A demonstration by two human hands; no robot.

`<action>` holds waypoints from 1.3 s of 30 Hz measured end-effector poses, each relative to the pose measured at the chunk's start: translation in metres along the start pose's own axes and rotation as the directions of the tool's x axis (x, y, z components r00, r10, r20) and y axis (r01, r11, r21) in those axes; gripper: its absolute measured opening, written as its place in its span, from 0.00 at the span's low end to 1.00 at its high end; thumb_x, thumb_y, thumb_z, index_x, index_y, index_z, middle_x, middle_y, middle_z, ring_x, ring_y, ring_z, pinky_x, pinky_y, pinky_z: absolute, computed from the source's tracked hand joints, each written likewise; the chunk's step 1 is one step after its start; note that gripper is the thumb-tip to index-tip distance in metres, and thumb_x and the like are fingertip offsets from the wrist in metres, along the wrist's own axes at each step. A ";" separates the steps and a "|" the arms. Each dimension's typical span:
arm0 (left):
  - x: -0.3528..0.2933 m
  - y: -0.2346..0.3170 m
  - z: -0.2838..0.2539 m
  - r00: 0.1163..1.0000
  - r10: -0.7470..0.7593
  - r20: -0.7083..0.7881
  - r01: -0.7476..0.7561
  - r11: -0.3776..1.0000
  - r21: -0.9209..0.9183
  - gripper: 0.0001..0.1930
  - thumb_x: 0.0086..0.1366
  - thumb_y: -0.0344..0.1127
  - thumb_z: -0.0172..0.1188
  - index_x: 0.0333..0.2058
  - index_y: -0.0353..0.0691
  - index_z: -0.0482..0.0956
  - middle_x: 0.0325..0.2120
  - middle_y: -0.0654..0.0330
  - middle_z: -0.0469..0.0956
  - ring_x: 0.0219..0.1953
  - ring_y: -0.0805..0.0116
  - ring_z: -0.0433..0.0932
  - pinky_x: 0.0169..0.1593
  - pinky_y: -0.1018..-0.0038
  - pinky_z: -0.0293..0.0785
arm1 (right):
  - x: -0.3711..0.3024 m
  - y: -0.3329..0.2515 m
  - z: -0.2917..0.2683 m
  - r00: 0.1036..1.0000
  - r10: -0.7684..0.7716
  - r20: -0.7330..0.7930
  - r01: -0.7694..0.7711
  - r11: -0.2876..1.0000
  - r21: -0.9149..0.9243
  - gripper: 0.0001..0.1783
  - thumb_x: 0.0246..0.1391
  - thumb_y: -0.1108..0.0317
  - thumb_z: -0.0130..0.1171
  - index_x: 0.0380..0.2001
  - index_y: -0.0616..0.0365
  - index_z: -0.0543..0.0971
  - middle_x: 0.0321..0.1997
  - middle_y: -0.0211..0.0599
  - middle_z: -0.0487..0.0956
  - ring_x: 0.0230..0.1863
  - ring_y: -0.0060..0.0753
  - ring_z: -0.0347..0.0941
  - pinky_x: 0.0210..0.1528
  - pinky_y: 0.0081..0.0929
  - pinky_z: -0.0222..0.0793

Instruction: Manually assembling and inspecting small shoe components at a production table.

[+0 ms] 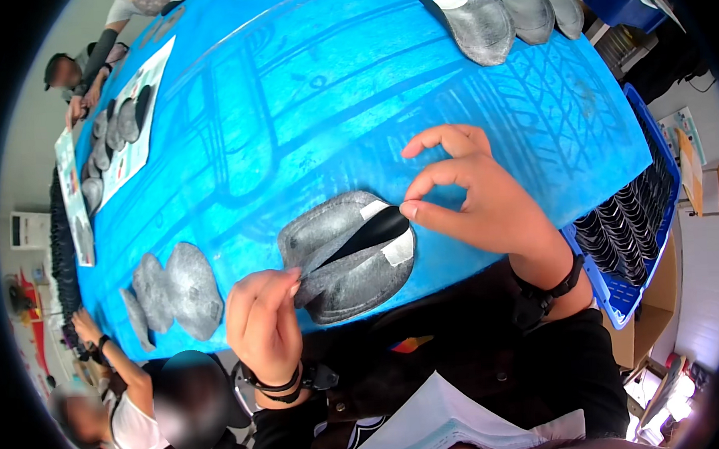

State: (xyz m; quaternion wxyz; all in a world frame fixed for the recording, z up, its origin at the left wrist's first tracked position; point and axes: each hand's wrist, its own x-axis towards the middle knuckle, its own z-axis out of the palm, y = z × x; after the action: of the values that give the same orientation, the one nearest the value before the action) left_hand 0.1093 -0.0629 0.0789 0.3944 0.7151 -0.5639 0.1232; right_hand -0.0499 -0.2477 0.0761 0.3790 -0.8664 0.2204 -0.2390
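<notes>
A grey, felt-like stitched fabric piece (327, 226) with two rounded halves lies at the table's near edge. Between its halves a pointed black strip or opening (368, 232) shows, with a pale patch on either side at the right end. My left hand (263, 317) is closed in a pinch on the piece's left end. At the opposite end, my right thumb and index finger pinch the black tip, while the other fingers of my right hand (478, 191) curl away from it. What lies under the piece is hidden.
Similar grey pieces (190, 292) lie at the left, and overlapping ones (483, 30) at the far right. A blue crate (620, 317) of stacked dark pieces stands by the right edge. Co-workers (130, 395) sit along the left side, near printed sheets (139, 146) with more pieces.
</notes>
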 end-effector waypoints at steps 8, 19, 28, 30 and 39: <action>0.003 -0.003 0.000 1.000 0.009 0.027 -0.009 1.000 -0.004 0.11 0.41 0.18 0.57 0.26 0.35 0.74 0.20 0.58 0.72 0.23 0.64 0.71 0.27 0.75 0.65 | 0.003 0.001 -0.001 1.000 -0.010 -0.014 0.009 0.999 -0.034 0.04 0.35 0.66 0.61 0.19 0.52 0.77 0.44 0.34 0.67 0.50 0.47 0.54 0.52 0.38 0.49; 0.009 0.000 -0.002 0.996 -0.048 0.081 0.050 0.999 -0.019 0.11 0.40 0.19 0.58 0.26 0.35 0.75 0.20 0.58 0.72 0.23 0.64 0.71 0.27 0.76 0.65 | 0.000 0.004 0.001 0.999 -0.045 0.020 0.045 0.998 -0.041 0.01 0.34 0.71 0.59 0.15 0.53 0.76 0.42 0.32 0.68 0.48 0.45 0.55 0.50 0.36 0.50; 0.016 0.008 -0.005 0.983 -0.005 0.185 0.003 1.000 0.009 0.11 0.39 0.20 0.59 0.27 0.36 0.75 0.21 0.59 0.72 0.22 0.64 0.71 0.25 0.75 0.65 | -0.003 0.006 0.002 0.999 -0.041 0.032 0.044 0.997 -0.071 0.03 0.33 0.72 0.58 0.13 0.55 0.74 0.39 0.32 0.68 0.46 0.43 0.57 0.48 0.34 0.52; 0.017 0.009 -0.006 0.978 0.023 0.207 -0.024 1.000 0.003 0.12 0.39 0.20 0.59 0.27 0.36 0.75 0.20 0.60 0.72 0.22 0.64 0.70 0.25 0.74 0.65 | -0.003 0.005 0.002 0.998 -0.033 0.044 0.037 0.996 -0.087 0.04 0.33 0.73 0.58 0.12 0.55 0.74 0.38 0.32 0.68 0.45 0.43 0.58 0.48 0.34 0.52; 0.014 0.011 -0.002 0.970 0.079 0.232 -0.074 0.997 -0.029 0.11 0.39 0.19 0.59 0.26 0.36 0.75 0.21 0.59 0.72 0.23 0.63 0.70 0.25 0.74 0.65 | -0.004 0.009 0.005 0.991 -0.025 -0.128 0.011 0.994 -0.107 0.03 0.33 0.75 0.57 0.15 0.56 0.74 0.35 0.34 0.68 0.41 0.43 0.60 0.45 0.31 0.57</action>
State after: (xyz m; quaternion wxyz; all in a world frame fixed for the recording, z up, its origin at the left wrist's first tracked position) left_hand 0.1047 -0.0724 0.0936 0.3276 0.6984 -0.6345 0.0479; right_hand -0.0521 -0.2481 0.0654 0.3153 -0.8699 0.2489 -0.2862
